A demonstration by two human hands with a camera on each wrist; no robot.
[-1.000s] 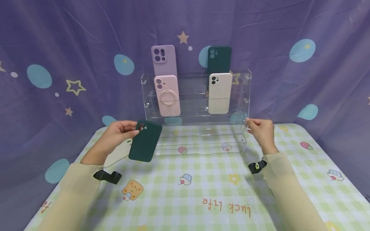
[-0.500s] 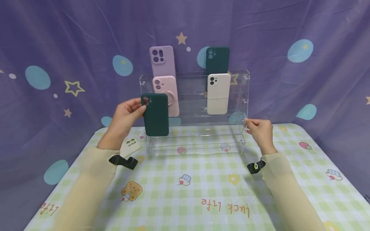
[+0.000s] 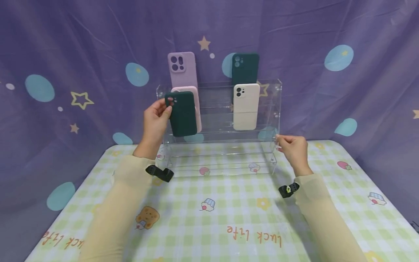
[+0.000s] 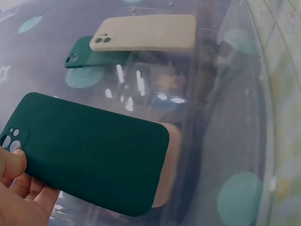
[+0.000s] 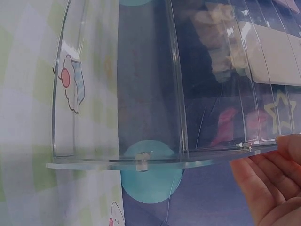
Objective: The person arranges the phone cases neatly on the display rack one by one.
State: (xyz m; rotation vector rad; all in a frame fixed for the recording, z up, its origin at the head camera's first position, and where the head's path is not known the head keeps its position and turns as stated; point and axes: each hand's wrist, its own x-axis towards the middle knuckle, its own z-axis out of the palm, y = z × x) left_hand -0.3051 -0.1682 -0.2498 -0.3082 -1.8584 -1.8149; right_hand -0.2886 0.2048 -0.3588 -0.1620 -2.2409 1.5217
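My left hand [image 3: 154, 122] pinches a dark green phone case [image 3: 183, 114] near its camera holes, thumb on the outer face. The case hangs upright before the left side of a clear acrylic tiered stand [image 3: 217, 125]. It covers most of a pink phone case [image 3: 198, 118]; whether it touches the stand, I cannot tell. Behind stands a purple phone case [image 3: 184, 78]. On the right side, a cream phone case [image 3: 246, 112] stands before another dark green case [image 3: 247, 67]. My right hand [image 3: 295, 153] grips the stand's right side edge, also seen in the right wrist view.
The stand rests on a table with a green checked cloth [image 3: 235, 203], its lower tiers reaching toward me. A purple patterned curtain [image 3: 294, 32] hangs close behind. My left sleeve [image 3: 121, 203] crosses the left part of the table.
My left hand has lifted the green case up and to the right, from over the table to before the pink case. A cream case on the table is now hidden behind the left arm.
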